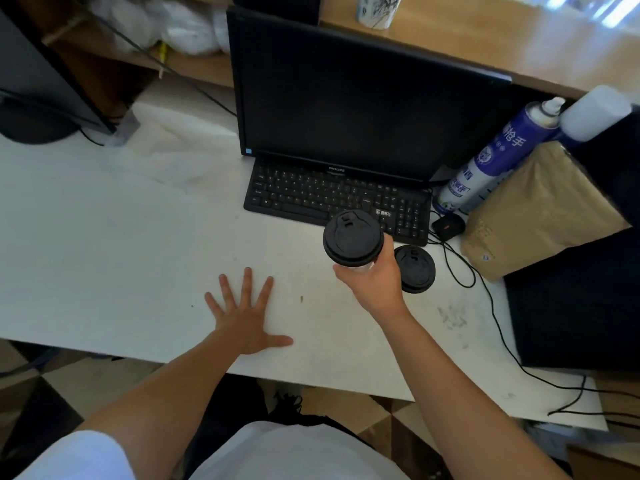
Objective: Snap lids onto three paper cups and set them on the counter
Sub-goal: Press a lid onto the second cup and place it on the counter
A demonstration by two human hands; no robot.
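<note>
Counter (104, 237), white and broad, is seen from above and takes up most of the view. A dark monitor (346, 98) stands at the back of it with a black keyboard (311, 195) in front. A brown paper bag (540, 209) and a blue spray can (491, 157) are crowded at the right edge, with a small black mouse (448, 226) and its loose cable (491, 306) trailing toward the near edge. The left hand (246, 317) is laid flat on the bare counter, palm down, fingers spread wide and nothing held. The right hand (377, 278) is wrapped around a lidded cup (353, 237), fingers curled about its body just under the black lid, and the cup is held above the counter in front of the keyboard. A second lidded cup (415, 269) stands on the counter just beside and partly behind that hand. A third cup is not seen. Several risks are judged likely: the standing cup could be knocked over by the wrist if the held cup is lowered close to it; the held cup could be set partly on the keyboard edge and tipped; the cable could be caught. Whether the lid is fully seated cannot be told.
</note>
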